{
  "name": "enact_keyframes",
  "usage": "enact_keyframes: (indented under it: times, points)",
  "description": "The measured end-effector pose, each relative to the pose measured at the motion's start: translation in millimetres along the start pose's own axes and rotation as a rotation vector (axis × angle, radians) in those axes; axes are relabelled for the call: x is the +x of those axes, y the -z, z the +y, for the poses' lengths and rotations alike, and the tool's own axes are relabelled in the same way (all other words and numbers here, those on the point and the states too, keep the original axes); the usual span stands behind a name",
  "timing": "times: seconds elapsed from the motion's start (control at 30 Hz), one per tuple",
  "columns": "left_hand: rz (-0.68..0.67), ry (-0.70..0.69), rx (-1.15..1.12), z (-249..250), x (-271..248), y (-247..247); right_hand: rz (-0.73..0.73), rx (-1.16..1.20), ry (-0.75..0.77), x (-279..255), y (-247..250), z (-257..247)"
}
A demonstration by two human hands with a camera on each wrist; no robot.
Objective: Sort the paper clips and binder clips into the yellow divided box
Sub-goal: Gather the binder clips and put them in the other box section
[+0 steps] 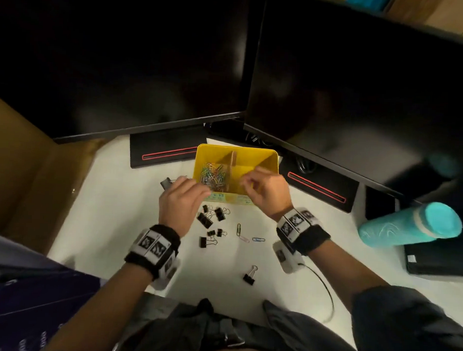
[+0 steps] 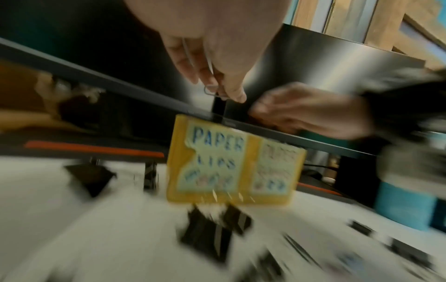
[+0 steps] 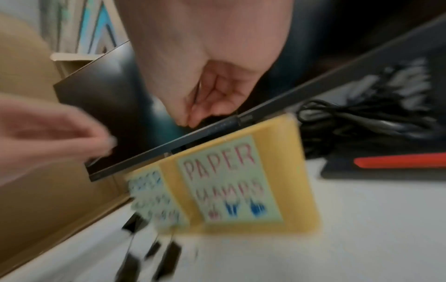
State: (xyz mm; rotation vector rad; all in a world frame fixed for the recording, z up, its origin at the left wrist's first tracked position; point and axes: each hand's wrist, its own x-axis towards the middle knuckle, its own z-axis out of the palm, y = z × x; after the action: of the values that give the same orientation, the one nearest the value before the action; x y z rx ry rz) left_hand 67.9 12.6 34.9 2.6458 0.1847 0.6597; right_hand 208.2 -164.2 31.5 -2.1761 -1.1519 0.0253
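The yellow divided box stands on the white desk, its left compartment holding a heap of coloured paper clips. My left hand hovers at the box's front left corner. It pinches a silver paper clip between thumb and fingers. My right hand hangs over the front of the right compartment with fingers curled; the right wrist view shows nothing in them. Several black binder clips and three loose paper clips lie in front of the box. A grey binder clip lies left of it.
Two dark monitors on red-striped stands close off the back. A cardboard box stands at the left. A teal bottle and a black device are at the right. A lone binder clip and a cable lie near me.
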Motion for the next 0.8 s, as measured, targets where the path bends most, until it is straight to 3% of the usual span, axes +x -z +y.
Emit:
enact_keyframes:
  times: [0.07,0.17,0.23,0.27,0.33,0.4,0.47,0.57,0.7,0.8]
  points:
    - [-0.009,0.008,0.013,-6,24,-2,-0.091,-0.008,-0.116,-46,-3,6]
    - [-0.038,0.004,0.03,-2,46,-11,-0.349,-0.138,-0.315,-95,-15,15]
    - [-0.053,-0.112,0.036,8,43,-19,-0.406,-0.122,-0.415,-110,-22,20]
    - [-0.103,-0.231,0.027,13,34,-26,-0.406,-0.099,-0.444,-114,-23,21]
    - [-0.332,-0.44,0.016,21,8,-43,-0.36,-0.034,-0.49,-117,-29,25]
    - [-0.553,-0.495,0.067,24,-17,-59,-0.301,0.011,-0.542,-118,-36,27]
    - [-0.643,-0.465,0.111,21,-30,-71,-0.304,-0.013,-0.532,-115,-42,26]
    - [-0.666,-0.441,0.091,17,-36,-80,-0.357,-0.126,-0.454,-110,-48,20]
    - [-0.634,-0.135,-0.084,4,-40,-81,-0.405,-0.154,-0.466,-100,-50,11]
    - [-0.634,-0.045,-0.183,-2,-44,-80,-0.355,-0.13,-0.457,-104,-49,8]
